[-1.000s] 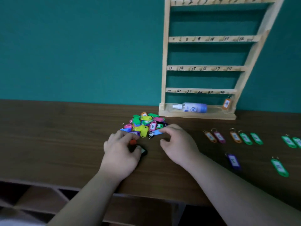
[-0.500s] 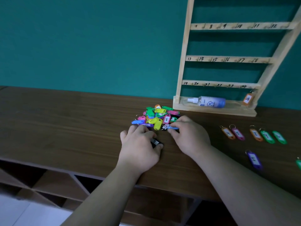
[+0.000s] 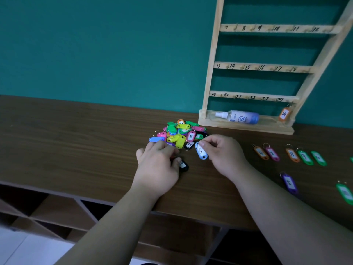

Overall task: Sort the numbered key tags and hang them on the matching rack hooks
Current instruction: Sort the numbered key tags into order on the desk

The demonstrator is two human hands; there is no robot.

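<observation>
A heap of coloured numbered key tags (image 3: 179, 133) lies on the brown table (image 3: 76, 142), left of the wooden rack (image 3: 267, 67) with numbered hooks. My right hand (image 3: 223, 153) pinches a light blue tag (image 3: 201, 153) marked 6 or 9, lifted just off the heap's near edge. My left hand (image 3: 158, 165) lies palm down by the heap, its thumb and fingers on a black tag (image 3: 183, 165). One orange tag marked 24 (image 3: 284, 114) hangs from the rack's bottom right hook.
A spray bottle (image 3: 237, 117) lies on the rack's base. Sorted tags lie in a row on the right: orange (image 3: 260, 153), pink (image 3: 272, 153), orange (image 3: 292, 154), green (image 3: 304, 157). A purple tag (image 3: 289, 182) and a green tag (image 3: 344, 193) lie nearer. Open shelves sit under the table.
My right hand has drawn the light blue tag out of the heap and turned its label up. My left hand has stayed on the black tag. The view has shifted left and down.
</observation>
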